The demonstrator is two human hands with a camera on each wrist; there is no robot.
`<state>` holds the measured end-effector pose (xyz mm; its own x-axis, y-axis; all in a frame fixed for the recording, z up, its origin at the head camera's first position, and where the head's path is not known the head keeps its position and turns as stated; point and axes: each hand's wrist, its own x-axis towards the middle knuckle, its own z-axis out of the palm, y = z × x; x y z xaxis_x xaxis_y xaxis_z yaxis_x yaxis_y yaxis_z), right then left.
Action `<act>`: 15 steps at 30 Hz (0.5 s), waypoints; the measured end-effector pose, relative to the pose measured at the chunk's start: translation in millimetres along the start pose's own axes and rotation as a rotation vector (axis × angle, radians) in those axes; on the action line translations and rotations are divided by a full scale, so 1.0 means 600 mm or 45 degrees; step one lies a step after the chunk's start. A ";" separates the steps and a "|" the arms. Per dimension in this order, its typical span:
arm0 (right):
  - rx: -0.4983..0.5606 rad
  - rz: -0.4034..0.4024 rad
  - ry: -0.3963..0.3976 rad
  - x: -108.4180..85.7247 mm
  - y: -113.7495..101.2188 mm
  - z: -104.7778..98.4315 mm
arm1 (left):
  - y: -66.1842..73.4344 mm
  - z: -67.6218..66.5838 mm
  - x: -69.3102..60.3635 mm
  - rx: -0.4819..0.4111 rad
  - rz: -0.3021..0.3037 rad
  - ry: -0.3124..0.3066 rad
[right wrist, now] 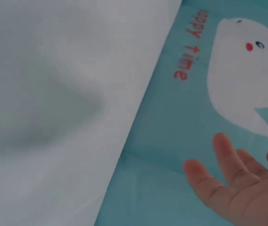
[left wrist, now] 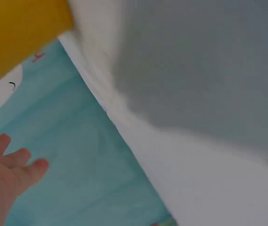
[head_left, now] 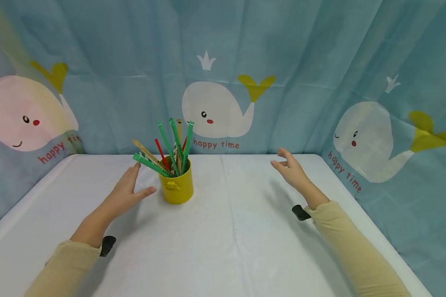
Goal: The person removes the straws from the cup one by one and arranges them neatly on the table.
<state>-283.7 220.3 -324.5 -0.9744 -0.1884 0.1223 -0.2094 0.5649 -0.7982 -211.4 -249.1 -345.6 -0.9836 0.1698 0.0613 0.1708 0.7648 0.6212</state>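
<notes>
Blue curtain (head_left: 134, 103) hangs behind the yellow cup (head_left: 177, 190) and its leaning sticks (head_left: 167, 146).

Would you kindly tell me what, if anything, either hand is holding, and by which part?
Nothing is held: the left hand is beside the yellow cup, its fingers not curled round it, and the right hand hovers, empty, above the white table.

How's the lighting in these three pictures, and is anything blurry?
Head view: bright and fairly sharp, with soft shadows by the left hand and right hand on the white table, plus a yellowish glow on the curtain at left; left wrist view: dimmer, the yellow cup blurred, a broad grey shadow; right wrist view: also dim, a fuzzy-edged shadow.
</notes>
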 end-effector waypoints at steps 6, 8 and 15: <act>0.110 -0.011 -0.049 0.011 -0.022 0.029 | 0.025 0.014 0.022 -0.360 -0.015 -0.019; 0.146 -0.018 -0.073 0.015 -0.030 0.038 | 0.034 0.019 0.028 -0.392 -0.060 -0.031; 0.293 -0.019 -0.210 0.028 -0.054 0.070 | 0.061 0.037 0.049 -0.451 -0.187 -0.054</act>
<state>-290.1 165.0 -321.2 -0.9410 -0.3344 0.0524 -0.1814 0.3676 -0.9121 -232.9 -202.4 -338.3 -0.9915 0.1055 -0.0757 -0.0096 0.5220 0.8529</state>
